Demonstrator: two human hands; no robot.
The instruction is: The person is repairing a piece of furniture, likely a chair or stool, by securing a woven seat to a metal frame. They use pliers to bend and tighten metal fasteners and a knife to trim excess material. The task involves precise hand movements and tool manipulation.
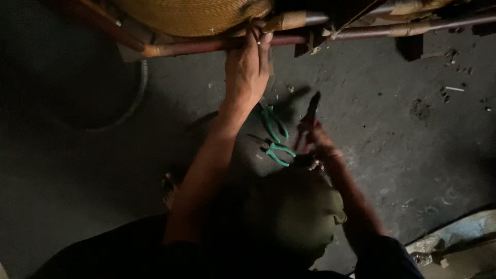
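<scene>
Though blurred, red-handled pliers (308,121) in right hand (319,144).

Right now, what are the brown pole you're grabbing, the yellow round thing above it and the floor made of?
The pole under the left hand looks like cane or bamboo: reddish-brown, smooth, slightly glossy, with tan wrapped bindings. The round thing seems woven from fibre or cane, showing fine golden rows. The floor looks like bare concrete: grey, matte, stained.

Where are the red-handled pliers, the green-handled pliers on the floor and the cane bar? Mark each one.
red-handled pliers (310,116): head view, on the dark jaws above the right hand (319,144).
green-handled pliers (278,153): head view, on a green handle.
cane bar (196,47): head view, on the reddish bar beside the left hand (248,70).
</scene>
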